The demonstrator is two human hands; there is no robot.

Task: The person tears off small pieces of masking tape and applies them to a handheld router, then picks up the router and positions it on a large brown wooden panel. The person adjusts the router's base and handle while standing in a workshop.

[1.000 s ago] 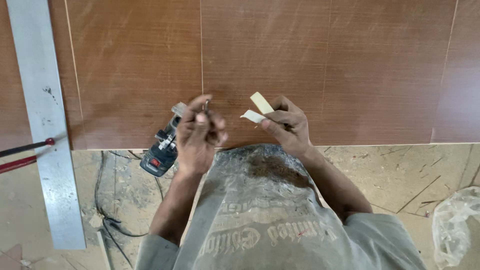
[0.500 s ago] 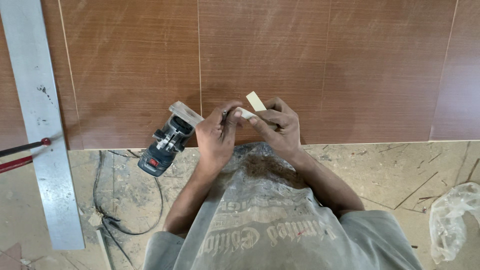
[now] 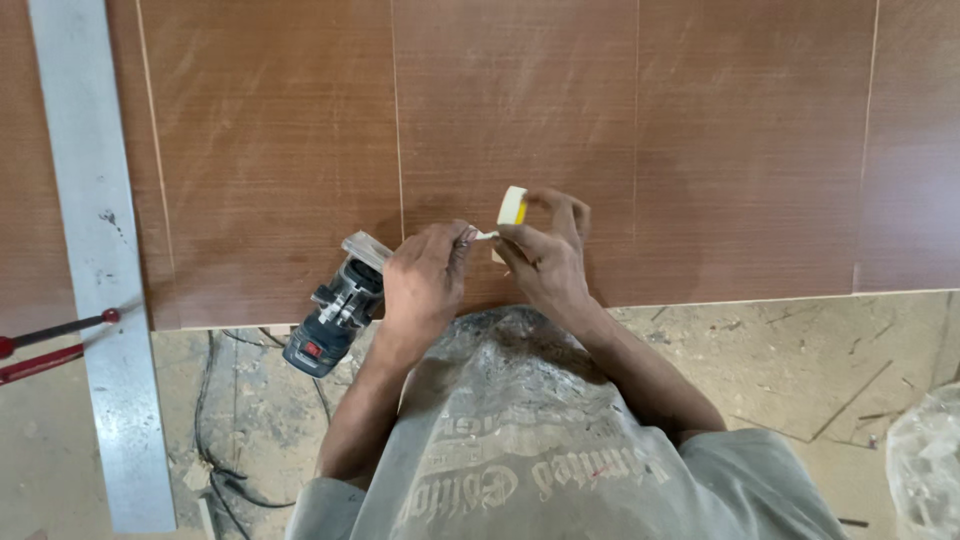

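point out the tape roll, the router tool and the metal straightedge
tape roll (image 3: 513, 205), head view, on its pale outer face above the right hand's fingers
router tool (image 3: 330, 320), head view, on its dark body left of the left hand
metal straightedge (image 3: 100, 260), head view, mid-length on its flat face

brown wood-grain panel (image 3: 700, 130) with thin pale seams, dusty sawdust-strewn floor (image 3: 800, 350), long metal straightedge (image 3: 100, 260) at left

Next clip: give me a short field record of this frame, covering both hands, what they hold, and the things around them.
left hand: pinches the loose end of a strip
right hand: holds a small pale roll of edge tape
grip: both hands closed, close together
surface: brown wood panel with thin pale seams
nearby: blue power tool left of the hands, its black cable on the dusty floor
far left: metal straightedge, red clamp
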